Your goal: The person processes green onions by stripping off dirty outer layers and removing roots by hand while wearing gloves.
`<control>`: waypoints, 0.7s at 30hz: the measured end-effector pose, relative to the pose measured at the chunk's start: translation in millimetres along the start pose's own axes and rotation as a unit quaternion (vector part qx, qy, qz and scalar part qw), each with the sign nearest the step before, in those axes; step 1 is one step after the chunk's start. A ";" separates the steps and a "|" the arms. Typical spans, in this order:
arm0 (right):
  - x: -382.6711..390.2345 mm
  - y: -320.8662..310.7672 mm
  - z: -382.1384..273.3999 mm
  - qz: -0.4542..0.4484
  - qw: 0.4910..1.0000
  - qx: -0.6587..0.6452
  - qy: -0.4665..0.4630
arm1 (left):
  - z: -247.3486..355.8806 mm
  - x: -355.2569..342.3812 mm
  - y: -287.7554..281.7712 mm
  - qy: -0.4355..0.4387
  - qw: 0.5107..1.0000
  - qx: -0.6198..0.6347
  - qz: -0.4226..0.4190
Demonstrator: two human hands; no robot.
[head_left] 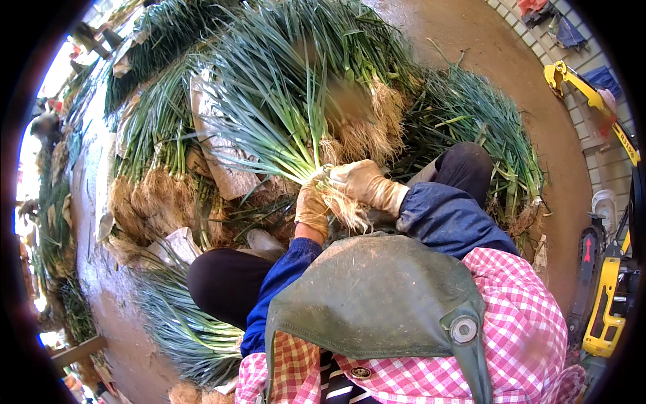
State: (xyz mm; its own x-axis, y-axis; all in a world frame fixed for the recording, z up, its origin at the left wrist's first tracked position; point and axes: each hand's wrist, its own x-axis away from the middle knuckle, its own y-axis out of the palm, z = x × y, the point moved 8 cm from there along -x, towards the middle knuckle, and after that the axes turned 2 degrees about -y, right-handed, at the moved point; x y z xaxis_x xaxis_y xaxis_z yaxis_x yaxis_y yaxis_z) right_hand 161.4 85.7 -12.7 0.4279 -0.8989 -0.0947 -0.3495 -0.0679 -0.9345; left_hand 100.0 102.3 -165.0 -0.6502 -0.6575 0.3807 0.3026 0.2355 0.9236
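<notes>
In front of my lap I hold a bunch of scallions (296,153), its green leaves fanning up and to the left. My left hand (312,206), in a tan work glove, is closed around the pale stems just above the roots. From the right, my right hand (367,186), gloved alike, is closed at the same stem ends, against the left hand. Stringy roots (347,207) hang down below both hands. Directly beyond them a large heap of scallions (363,50) lies with its brown roots facing me.
More scallion bundles (156,188) lie at the left, beside a pale sack (219,145). Another pile (488,121) is right of my knee, and more scallions (192,330) lie at lower left. Yellow-and-black equipment (602,316) stands by the tiled wall at far right.
</notes>
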 end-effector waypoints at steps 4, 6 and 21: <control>19.4 -59.5 10.2 0.038 0.725 -0.682 0.090 | 0.8 27.4 39.1 0.029 0.999 -0.031 0.012; 36.8 -113.7 40.6 0.194 0.747 -0.628 0.100 | 0.9 45.3 71.5 0.050 0.997 -0.052 0.009; -32.5 -87.8 40.0 0.063 0.962 -0.173 0.203 | 15.7 37.8 43.4 0.037 0.998 -0.043 0.004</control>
State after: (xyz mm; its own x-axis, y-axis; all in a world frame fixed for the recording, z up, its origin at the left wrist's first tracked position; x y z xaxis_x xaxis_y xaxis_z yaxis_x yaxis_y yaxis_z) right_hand 211.5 138.2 58.7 0.0278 -0.9996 0.0080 -0.6635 -0.0245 -0.7478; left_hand 77.6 98.9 -109.9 -0.5954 -0.7079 0.3800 0.3677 0.1804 0.9123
